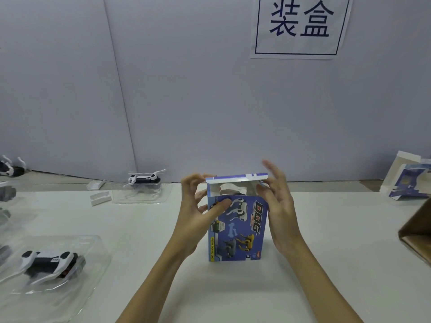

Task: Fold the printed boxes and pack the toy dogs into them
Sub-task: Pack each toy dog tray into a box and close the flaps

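Note:
A blue printed box with dog pictures stands upright on the white table in the middle. Its top flap is raised and the opening shows something white inside. My left hand grips the box's upper left edge, thumb across the front. My right hand rests against the upper right side with fingers spread near the flap. A black-and-white toy dog lies in a clear plastic tray at the near left. Another toy dog sits in a clear tray further back.
More toy dogs lie at the far left edge. Small white plastic pieces sit beside the back tray. An unfolded printed box leans at the far right. A brown cardboard carton juts in at the right edge. A grey wall stands behind.

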The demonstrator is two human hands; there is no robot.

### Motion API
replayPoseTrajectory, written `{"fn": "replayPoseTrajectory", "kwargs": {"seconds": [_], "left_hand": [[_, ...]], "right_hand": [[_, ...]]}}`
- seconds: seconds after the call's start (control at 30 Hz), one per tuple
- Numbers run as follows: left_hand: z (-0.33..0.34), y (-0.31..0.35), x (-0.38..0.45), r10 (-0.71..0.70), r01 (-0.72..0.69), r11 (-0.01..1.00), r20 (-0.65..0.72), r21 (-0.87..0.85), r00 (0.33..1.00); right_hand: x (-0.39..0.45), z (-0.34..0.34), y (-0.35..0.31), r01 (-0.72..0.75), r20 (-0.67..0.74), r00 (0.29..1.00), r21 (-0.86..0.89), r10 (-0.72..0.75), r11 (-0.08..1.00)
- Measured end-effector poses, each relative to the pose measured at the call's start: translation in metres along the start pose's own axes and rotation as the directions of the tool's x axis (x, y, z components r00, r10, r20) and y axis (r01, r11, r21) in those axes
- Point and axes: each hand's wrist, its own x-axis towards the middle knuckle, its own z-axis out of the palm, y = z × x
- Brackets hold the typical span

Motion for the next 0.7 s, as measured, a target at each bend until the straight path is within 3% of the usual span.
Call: {"fn": "replayPoseTrajectory", "kwargs": {"seconds": [0.2,0.43,0.6,0.7], "left_hand": [[-0.004,-0.005,0.000,0.114,-0.127,0.965,0.069,0.230,0.991],[-0.007,-0.004,-0.002,0.051,-0.071,0.974,0.097,0.217,0.994],[-0.002,-0.004,-0.002,-0.009,0.002,0.989,0.045,0.147,0.999],[0.003,-0.011,-0.007,0.085,-0.063,0.963,-0.075,0.262,0.994]], "right_hand": [[-0.008,-0.012,0.007,0.009,0.022,1.000,-0.033,-0.008,0.999],[-0.013,-0.001,0.007,0.028,0.078,0.997,-0.220,-0.011,0.975],[-0.011,-0.001,0.008,0.029,0.042,0.999,-0.266,-0.019,0.964],[-0.013,0.003,0.007,0.056,-0.078,0.994,-0.262,-0.078,0.963]]}}
